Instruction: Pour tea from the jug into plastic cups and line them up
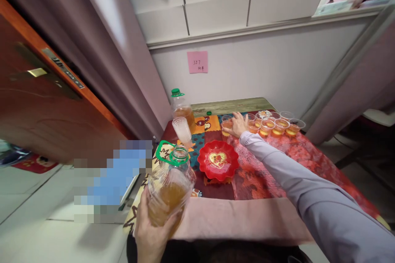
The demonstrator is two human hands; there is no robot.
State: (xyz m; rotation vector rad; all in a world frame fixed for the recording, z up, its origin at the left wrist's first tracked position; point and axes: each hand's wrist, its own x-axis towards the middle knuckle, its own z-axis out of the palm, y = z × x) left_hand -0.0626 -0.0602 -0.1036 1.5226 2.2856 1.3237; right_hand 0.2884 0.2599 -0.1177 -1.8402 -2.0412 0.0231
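Note:
My left hand (154, 224) is wrapped round a clear plastic jug (173, 193) at the table's near left. The jug has a green carry ring, an uncapped mouth and amber liquid partly filling it. My right hand (239, 125) reaches across to the back of the table, its fingers round a clear plastic cup (227, 124) at the left end of a group. Several more clear cups (268, 127) with amber drink and yellow pieces in them stand to its right. Between my hands sits a red scalloped plate (202, 164) with a heart pattern.
A second jug (184, 114) with a green cap stands at the back left, a stack of plastic cups (182, 129) before it. A loose green cap (209, 113) lies near the wall. A pink cloth (240, 218) runs along the front edge. A wooden door (46, 90) is at left.

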